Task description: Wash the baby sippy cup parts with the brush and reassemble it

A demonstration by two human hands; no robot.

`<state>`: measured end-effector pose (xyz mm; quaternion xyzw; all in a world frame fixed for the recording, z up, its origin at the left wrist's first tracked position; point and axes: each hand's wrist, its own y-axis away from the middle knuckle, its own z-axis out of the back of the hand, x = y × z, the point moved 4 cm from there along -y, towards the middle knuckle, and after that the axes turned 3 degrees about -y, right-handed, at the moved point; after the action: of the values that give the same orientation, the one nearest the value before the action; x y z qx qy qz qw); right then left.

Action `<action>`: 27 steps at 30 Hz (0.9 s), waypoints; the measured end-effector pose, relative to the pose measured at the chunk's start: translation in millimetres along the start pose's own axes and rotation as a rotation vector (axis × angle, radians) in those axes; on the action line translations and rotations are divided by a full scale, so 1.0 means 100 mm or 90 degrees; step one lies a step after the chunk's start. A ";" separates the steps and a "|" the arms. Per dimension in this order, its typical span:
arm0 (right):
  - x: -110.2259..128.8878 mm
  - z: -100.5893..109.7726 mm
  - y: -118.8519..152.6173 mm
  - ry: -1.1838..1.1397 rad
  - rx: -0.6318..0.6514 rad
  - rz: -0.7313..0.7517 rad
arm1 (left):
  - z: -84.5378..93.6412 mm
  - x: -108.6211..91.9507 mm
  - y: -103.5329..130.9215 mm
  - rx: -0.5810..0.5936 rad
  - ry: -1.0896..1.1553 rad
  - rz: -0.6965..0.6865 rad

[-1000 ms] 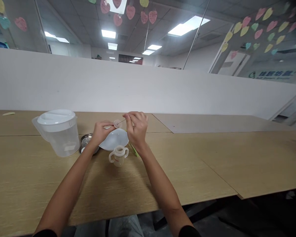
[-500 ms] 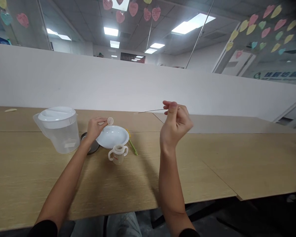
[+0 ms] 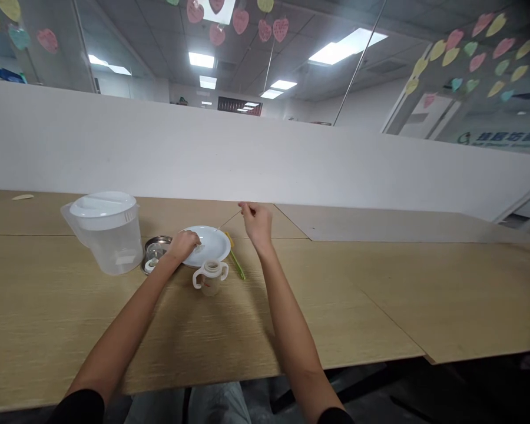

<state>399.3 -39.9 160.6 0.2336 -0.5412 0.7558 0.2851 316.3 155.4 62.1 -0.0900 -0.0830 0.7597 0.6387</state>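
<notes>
Thin rod [image 3: 228, 219] slants down-left from the right hand [image 3: 258, 224] — toward the bowl [image 3: 216, 244].

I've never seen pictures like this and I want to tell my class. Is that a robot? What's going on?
No robot here! These are a person's two bare hands. The camera sits on that person's head, looking forward and down, so you see what they see. On the wooden table stand a big clear jug, a metal dish, a white bowl and a two-handled cup. A green-and-yellow stick lies beside the bowl. The right hand pinches a thin rod. The left hand is at the bowl; whether it holds something is too small to tell.
</notes>
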 end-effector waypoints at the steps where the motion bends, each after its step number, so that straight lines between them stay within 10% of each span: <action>1: -0.02 -0.07 0.01 0.028 0.029 0.002 | -0.02 0.01 0.00 0.011 0.006 0.009; 13: -0.47 -0.75 0.20 0.312 0.310 -0.022 | -0.20 0.08 0.02 0.129 0.247 -0.051; 22: -0.59 -0.81 0.30 0.443 0.302 -0.042 | 0.01 0.09 -0.04 -0.066 0.513 -0.028; 27: -0.14 -0.64 0.23 0.168 0.281 -0.001 | 0.31 -0.04 0.01 -0.149 0.528 -0.040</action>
<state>390.8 12.3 116.1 0.1896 -0.3212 0.8793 0.2960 308.1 151.3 92.3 -0.4568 0.0925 0.6249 0.6263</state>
